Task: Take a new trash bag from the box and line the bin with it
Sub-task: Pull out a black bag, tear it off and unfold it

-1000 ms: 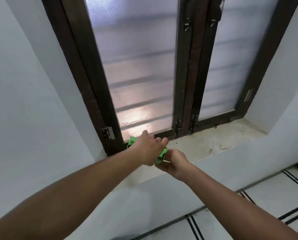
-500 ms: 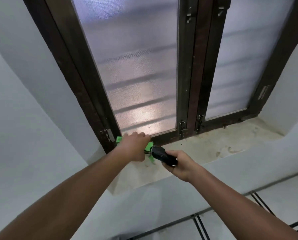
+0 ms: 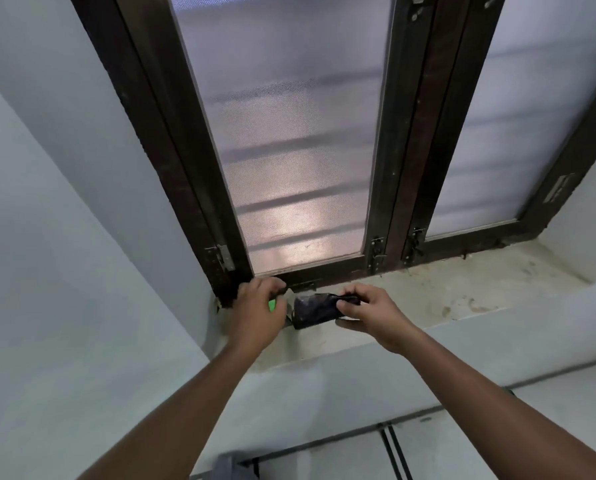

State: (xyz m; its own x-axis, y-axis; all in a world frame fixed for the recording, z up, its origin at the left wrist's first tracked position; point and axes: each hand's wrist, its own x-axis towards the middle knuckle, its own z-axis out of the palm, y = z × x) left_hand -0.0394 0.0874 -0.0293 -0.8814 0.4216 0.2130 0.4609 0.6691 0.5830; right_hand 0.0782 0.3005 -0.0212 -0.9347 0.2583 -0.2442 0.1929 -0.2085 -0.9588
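On the left end of the window sill [image 3: 428, 299], my left hand [image 3: 258, 313] is closed over the small green trash bag box [image 3: 272, 305]; only a sliver of green shows beside my palm. A dark folded trash bag [image 3: 315, 310] sticks out of the box's right end. My right hand [image 3: 369, 313] pinches the bag's right end between thumb and fingers. The bin is not in view.
A dark-framed window with frosted panes [image 3: 300, 150] rises right behind the sill. White walls close in on the left [image 3: 64, 271] and right. A tiled floor with black grout lines [image 3: 393, 448] lies below, and a grey object [image 3: 227, 465] shows at the bottom edge.
The dark bag has come further out of the green box toward the right. My left hand now covers nearly all of the box. The view has moved closer to the sill.
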